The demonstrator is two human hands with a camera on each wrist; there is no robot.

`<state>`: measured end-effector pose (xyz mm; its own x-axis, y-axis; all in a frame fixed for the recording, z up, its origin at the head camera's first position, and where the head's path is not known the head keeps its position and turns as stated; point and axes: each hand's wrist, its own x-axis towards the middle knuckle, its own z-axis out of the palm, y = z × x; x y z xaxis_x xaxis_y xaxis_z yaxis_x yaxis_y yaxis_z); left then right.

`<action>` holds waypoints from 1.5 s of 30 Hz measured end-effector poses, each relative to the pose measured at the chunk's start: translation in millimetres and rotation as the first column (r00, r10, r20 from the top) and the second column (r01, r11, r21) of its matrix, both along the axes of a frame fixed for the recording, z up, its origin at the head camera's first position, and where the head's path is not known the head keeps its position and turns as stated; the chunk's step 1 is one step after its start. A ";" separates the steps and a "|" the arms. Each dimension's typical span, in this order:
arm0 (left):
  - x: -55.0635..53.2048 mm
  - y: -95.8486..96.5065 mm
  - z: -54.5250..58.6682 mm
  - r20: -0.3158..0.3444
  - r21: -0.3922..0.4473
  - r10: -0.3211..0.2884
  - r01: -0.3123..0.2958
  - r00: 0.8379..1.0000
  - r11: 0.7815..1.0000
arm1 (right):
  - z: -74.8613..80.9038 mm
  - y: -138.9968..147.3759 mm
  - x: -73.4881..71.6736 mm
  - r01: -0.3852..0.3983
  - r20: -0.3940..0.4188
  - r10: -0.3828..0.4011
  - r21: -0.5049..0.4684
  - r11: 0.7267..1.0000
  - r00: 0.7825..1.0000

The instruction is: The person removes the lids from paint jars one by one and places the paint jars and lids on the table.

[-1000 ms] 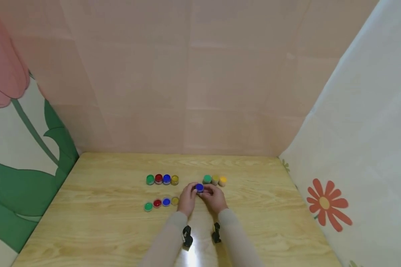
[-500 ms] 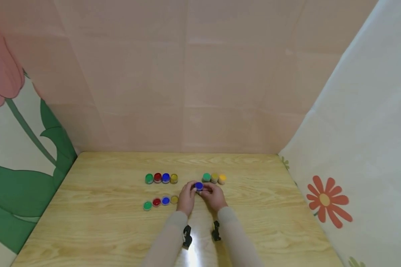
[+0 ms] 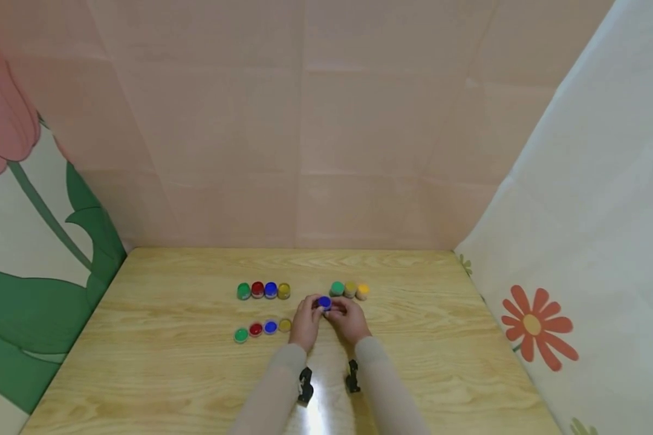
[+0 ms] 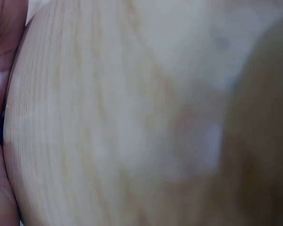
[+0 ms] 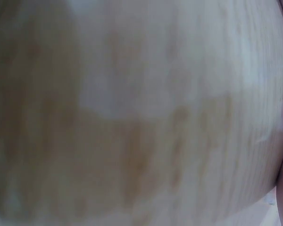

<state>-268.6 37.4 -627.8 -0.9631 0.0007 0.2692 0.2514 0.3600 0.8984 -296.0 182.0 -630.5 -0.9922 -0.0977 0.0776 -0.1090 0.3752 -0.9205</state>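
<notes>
Sleeves (image 3: pixel 274 386) reach in over a wooden table (image 3: pixel 141 362). To their left lie four discs (image 3: pixel 271 327) in a row, whether lids or pots being unclear. Left hand (image 3: pixel 305 323) and right hand (image 3: pixel 350 320) pinch a blue pot (image 3: pixel 324 302) between them, one from each side. Over the last second it has scarcely shifted; its handling therefore appears unfinished. Beyond: four jars (image 3: pixel 271 290) at left, three pots (image 3: pixel 350 289) near the right hand; farthest, a pink backdrop (image 3: pixel 359 121).
</notes>
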 end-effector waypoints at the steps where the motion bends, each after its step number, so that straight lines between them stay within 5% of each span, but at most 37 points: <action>1: -0.4 -0.1 -0.5 0.000 0.006 -0.003 0.003 1.000 1.000 | 0.6 -0.2 0.0 0.006 0.010 -0.006 -0.005 1.000 1.000; 13: -2.1 -2.6 -1.8 0.013 0.012 -0.014 0.014 1.000 1.000 | 4.5 -2.5 1.4 0.019 0.024 -0.019 -0.016 1.000 1.000; 22: -0.7 -3.2 -0.2 -0.013 -0.063 -0.002 0.001 1.000 0.998 | 5.5 -2.0 2.8 0.020 0.030 -0.020 -0.009 1.000 0.999; 38: -0.9 -3.1 1.8 0.058 0.005 -0.023 0.023 0.998 1.000 | 7.6 -1.8 4.2 0.030 0.041 -0.030 -0.004 1.000 0.999; 45: -2.2 -1.2 -3.3 -0.039 -0.069 0.008 -0.010 0.999 0.998 | 12.7 -4.9 8.3 0.033 0.005 -0.033 -0.068 0.997 0.999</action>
